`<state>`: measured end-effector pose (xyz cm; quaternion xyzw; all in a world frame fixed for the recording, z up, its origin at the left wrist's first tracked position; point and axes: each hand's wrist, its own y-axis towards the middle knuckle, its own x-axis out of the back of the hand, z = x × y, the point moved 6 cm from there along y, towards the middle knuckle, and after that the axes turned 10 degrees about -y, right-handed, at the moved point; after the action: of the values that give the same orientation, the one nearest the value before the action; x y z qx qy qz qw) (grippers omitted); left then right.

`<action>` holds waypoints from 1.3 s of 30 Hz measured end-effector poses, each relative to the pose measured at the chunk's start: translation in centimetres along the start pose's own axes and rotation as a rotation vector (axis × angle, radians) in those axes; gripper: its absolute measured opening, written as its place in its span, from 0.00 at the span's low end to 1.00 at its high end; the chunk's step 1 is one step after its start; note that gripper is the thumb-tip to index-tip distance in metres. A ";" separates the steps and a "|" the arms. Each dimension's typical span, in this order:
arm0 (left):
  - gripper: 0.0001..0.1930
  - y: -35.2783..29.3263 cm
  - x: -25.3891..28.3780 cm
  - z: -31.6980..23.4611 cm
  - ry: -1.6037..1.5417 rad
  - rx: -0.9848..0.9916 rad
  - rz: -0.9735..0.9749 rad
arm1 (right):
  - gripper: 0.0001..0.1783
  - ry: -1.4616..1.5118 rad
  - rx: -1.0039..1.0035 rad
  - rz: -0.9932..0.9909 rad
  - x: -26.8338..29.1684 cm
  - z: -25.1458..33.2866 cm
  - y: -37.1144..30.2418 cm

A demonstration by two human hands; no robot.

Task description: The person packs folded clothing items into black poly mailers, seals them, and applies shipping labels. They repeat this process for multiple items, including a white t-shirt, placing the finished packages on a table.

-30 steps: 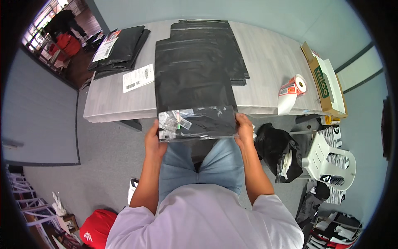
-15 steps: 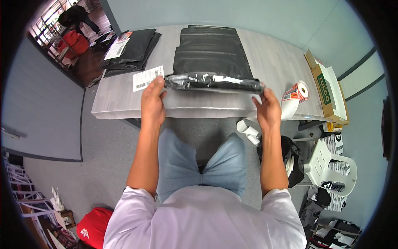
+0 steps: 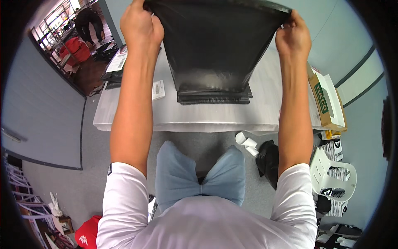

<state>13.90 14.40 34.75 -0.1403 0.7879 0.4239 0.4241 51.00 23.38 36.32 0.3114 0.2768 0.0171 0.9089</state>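
A black plastic mailing bag (image 3: 211, 45) is raised and stretched between my two hands. My left hand (image 3: 142, 25) grips its upper left corner, fingers closed. The upper right corner is pinched in my right hand (image 3: 293, 36). Its lower part hangs down to a flat black stack of plastic (image 3: 213, 99), whose folded or layered front edge shows on the grey table (image 3: 265, 103). A white printed label (image 3: 158, 89) lies beside the stack, partly behind my left forearm.
Black parcels (image 3: 112, 76) with labels lie at the table's left. An open cardboard box (image 3: 322, 98) stands at its right edge. White paper strip (image 3: 247, 143) hangs below the front edge. A white plastic chair (image 3: 336, 178) is right. Beyond the doorway, a person (image 3: 88, 23) bends over.
Both hands have lifted up and away from me and spread apart. The black bag, earlier a rolled bundle between them, is now opened out into a broad sheet.
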 end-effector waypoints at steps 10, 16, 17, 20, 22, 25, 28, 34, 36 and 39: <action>0.10 10.0 2.0 9.0 0.201 0.192 -0.226 | 0.20 -0.295 -0.340 -0.070 -2.2 -5.6 9.5; 0.06 9.2 1.3 4.6 0.123 -0.006 0.107 | 0.11 -0.257 -0.170 0.037 -2.0 -1.1 5.4; 0.08 5.3 0.5 4.1 0.263 -0.003 0.134 | 0.18 -0.270 -0.129 0.091 0.5 0.3 3.9; 0.14 -8.1 2.4 0.6 0.327 0.102 0.063 | 0.19 -0.401 -0.098 -0.015 6.2 2.0 -8.5; 0.17 -17.7 7.1 -1.6 0.491 0.225 -0.133 | 0.20 -0.559 -0.268 0.007 11.6 -1.1 -17.8; 0.09 -31.0 16.2 -2.0 0.515 0.567 -0.492 | 0.05 -0.414 -0.675 -0.121 16.8 -6.6 -30.6; 0.10 -37.9 21.9 -1.4 0.477 0.686 -0.514 | 0.08 -0.548 -0.898 -0.099 20.6 -9.9 -37.3; 0.11 -37.3 24.4 -1.6 0.614 0.840 -0.487 | 0.08 -0.520 -1.021 -0.110 22.4 -10.2 -40.6; 0.12 -35.6 23.0 -1.0 0.688 0.872 -0.445 | 0.10 -0.622 -0.972 -0.095 22.6 -10.0 -40.1; 0.12 -34.7 24.4 0.1 0.717 0.928 -0.303 | 0.11 -0.713 -0.954 -0.190 20.5 -10.0 -37.5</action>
<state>19.41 -3.04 -3.56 -0.1854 0.9555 -0.1030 0.2049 57.86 2.95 -1.90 -0.1702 -0.0567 -0.0475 0.9826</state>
